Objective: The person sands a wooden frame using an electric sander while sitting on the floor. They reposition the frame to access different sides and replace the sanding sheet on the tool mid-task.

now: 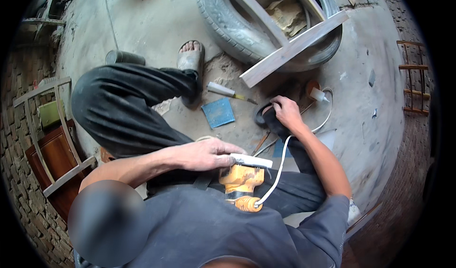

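Observation:
A yellow electric sander (242, 180) lies in my lap with its white pad (251, 160) facing up and away from me. My left hand (204, 155) is closed on the pad's left edge, thumb and fingers pressed together. From the sander's orange end a white cable (281, 173) curves up past my right forearm. Farther out, my right hand (287, 111) rests by my right ankle and dark sandal (260, 115), its fingers curled; what they grip, if anything, is hidden.
Ahead lies a large tyre (216, 28) with a wooden frame (294, 49) across it. On the floor are a blue square sheet (218, 112), a white-handled tool (221, 89), a small white bottle (317, 94) and a dark metal cylinder (124, 58). Another wooden frame (69, 180) leans at left.

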Demonstrator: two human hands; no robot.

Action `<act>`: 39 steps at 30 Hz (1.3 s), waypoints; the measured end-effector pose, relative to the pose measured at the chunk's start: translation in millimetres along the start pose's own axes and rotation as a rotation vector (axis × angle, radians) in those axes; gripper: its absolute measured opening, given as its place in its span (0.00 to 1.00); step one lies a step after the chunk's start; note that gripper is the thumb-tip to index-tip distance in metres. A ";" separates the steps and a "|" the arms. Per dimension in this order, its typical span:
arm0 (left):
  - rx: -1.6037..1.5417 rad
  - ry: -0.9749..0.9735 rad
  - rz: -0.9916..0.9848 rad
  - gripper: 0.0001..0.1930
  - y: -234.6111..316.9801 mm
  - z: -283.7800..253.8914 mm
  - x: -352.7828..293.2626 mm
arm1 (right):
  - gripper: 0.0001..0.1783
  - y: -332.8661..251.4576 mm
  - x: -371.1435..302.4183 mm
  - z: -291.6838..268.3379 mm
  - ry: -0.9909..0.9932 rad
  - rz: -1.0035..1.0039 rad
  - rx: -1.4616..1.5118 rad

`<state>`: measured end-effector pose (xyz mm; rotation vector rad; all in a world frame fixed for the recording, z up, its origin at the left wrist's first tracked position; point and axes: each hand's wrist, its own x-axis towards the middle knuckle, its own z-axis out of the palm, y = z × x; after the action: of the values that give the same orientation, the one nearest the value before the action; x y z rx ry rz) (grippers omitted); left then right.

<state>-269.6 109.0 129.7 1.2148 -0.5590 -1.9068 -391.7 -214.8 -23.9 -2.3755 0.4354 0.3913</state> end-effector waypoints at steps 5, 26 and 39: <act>-0.063 -0.011 -0.022 0.24 9.6 -5.0 6.8 | 0.18 100.1 93.4 97.6 0.234 0.046 -0.188; 0.021 0.016 0.004 0.24 7.6 -8.7 9.8 | 0.26 114.5 118.3 133.1 -0.098 0.076 -0.310; -0.042 0.032 -0.004 0.25 15.0 -0.2 7.3 | 0.08 -106.4 -118.4 -103.2 -0.424 -0.071 0.544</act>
<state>-265.3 94.3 136.4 1.2185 -0.4979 -1.8899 -438.1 -184.4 157.5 -1.7188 0.2199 0.6358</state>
